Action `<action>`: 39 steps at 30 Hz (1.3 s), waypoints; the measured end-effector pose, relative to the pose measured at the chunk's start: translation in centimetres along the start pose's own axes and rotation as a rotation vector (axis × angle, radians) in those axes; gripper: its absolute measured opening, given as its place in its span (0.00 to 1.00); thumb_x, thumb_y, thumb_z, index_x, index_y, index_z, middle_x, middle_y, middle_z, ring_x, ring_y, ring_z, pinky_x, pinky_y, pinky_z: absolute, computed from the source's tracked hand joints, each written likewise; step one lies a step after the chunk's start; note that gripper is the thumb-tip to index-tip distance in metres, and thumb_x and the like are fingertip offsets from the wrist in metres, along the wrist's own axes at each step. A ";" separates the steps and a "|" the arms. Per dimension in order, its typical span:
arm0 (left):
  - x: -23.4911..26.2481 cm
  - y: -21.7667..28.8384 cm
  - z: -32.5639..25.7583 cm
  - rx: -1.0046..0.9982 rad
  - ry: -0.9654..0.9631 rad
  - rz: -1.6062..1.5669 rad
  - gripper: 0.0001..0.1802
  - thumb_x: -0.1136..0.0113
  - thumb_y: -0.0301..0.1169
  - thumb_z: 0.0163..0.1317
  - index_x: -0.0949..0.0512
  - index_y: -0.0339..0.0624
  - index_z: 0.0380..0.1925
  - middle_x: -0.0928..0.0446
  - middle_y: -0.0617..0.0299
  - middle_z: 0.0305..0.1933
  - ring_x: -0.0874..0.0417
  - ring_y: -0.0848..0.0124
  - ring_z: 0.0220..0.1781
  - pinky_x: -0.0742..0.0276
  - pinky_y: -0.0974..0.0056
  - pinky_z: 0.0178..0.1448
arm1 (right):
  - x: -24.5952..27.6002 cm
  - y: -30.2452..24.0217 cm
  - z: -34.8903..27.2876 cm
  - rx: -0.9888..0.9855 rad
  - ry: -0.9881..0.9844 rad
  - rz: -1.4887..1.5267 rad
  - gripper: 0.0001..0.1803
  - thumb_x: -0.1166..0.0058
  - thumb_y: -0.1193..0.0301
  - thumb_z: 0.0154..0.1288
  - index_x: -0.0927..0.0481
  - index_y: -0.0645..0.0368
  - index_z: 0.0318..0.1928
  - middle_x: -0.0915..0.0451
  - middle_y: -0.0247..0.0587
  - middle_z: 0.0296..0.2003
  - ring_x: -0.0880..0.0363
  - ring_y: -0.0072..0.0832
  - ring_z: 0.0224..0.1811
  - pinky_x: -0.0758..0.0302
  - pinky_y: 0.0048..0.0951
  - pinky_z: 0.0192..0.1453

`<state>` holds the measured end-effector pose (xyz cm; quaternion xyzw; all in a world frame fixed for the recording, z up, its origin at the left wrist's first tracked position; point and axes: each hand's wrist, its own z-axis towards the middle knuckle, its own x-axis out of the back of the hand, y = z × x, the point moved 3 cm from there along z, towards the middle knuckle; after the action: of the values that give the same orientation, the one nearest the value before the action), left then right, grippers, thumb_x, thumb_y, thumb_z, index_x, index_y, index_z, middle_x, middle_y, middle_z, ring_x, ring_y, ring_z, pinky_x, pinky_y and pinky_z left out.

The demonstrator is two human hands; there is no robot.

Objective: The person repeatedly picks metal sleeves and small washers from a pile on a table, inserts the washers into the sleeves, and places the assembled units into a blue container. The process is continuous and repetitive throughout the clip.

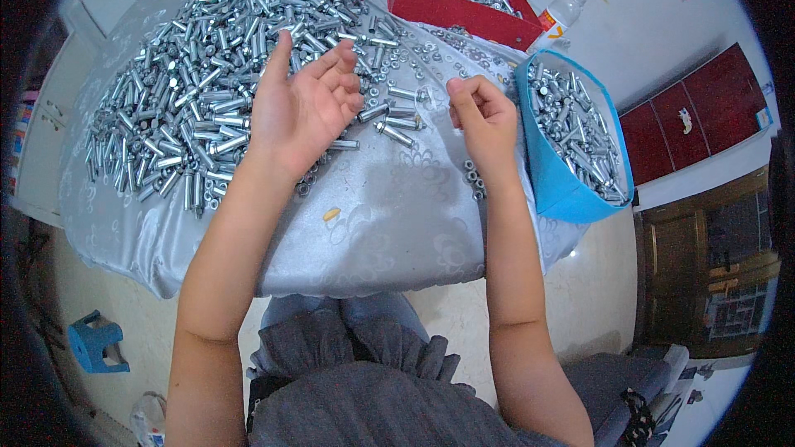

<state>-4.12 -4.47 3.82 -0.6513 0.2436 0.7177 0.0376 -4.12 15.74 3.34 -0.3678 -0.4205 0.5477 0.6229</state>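
My left hand [306, 103] is held palm up over the right part of a big heap of silver expansion bolts [207, 74], fingers apart and loosely curled, with nothing seen in it. To its right, above the tablecloth, my right hand [484, 120] is closed, thumb pressed to the curled fingers; whatever it may pinch is hidden. Several loose bolts [396, 132] lie between the two hands. Small nuts [474, 180] rest by my right wrist, and more nuts and washers [422, 51] are scattered beyond the hands.
A blue fabric bin [571, 207] full of bolts stands at the table's right edge. Behind are a red box [464, 18] holding more bolts and a plastic bottle [563, 15]. A shiny grey cloth [373, 257] covers the table. A blue stool [98, 341] is on the floor at left.
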 end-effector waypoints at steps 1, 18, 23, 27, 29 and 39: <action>0.0 -0.1 0.0 0.010 -0.008 0.018 0.31 0.60 0.55 0.59 0.33 0.32 0.42 0.30 0.60 0.31 0.31 0.71 0.29 0.33 0.68 0.34 | -0.1 0.0 0.0 -0.007 0.003 -0.005 0.15 0.47 0.64 0.58 0.31 0.57 0.19 0.36 0.22 0.14 0.42 0.09 0.17 0.49 0.15 0.20; 1.0 -0.5 0.0 -0.143 0.247 0.764 0.19 0.56 0.46 0.60 0.30 0.39 0.34 0.32 0.67 0.24 0.33 0.76 0.23 0.36 0.72 0.28 | -2.0 1.7 -0.7 0.318 -0.291 -0.751 0.10 0.43 0.68 0.49 0.23 0.58 0.33 0.28 0.42 0.36 0.34 0.39 0.43 0.37 0.32 0.51; 1.0 3.4 -0.7 -0.479 0.374 0.856 0.09 0.51 0.34 0.57 0.26 0.40 0.31 0.31 0.69 0.24 0.33 0.79 0.24 0.36 0.74 0.30 | -1.7 0.8 -0.8 0.357 -0.292 -0.699 0.10 0.43 0.69 0.49 0.25 0.60 0.31 0.27 0.42 0.34 0.35 0.38 0.44 0.38 0.33 0.51; 2.9 8.3 -1.2 -0.565 0.570 1.367 0.10 0.51 0.31 0.55 0.24 0.38 0.32 0.28 0.65 0.27 0.30 0.77 0.30 0.33 0.72 0.34 | -1.6 0.3 -0.7 0.307 -0.260 -0.664 0.10 0.43 0.69 0.49 0.25 0.60 0.31 0.27 0.42 0.35 0.35 0.38 0.44 0.38 0.33 0.50; 5.6 12.2 -1.0 -0.630 0.513 1.902 0.10 0.51 0.29 0.53 0.25 0.35 0.31 0.26 0.57 0.29 0.26 0.66 0.33 0.31 0.66 0.38 | -1.6 0.1 -0.7 0.302 -0.252 -0.653 0.09 0.44 0.69 0.49 0.25 0.60 0.31 0.27 0.42 0.35 0.35 0.39 0.44 0.38 0.33 0.50; 5.9 15.8 1.3 -0.434 0.414 2.866 0.10 0.51 0.31 0.48 0.27 0.38 0.30 0.27 0.50 0.34 0.27 0.54 0.39 0.31 0.55 0.44 | -0.9 -0.6 -0.5 0.338 -0.238 -0.636 0.09 0.44 0.69 0.49 0.25 0.60 0.31 0.27 0.42 0.34 0.34 0.39 0.43 0.39 0.33 0.50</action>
<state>-12.10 -19.43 2.97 0.0612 0.5594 0.0575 -0.8247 -3.53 14.75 3.57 -0.0447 -0.4870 0.4275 0.7603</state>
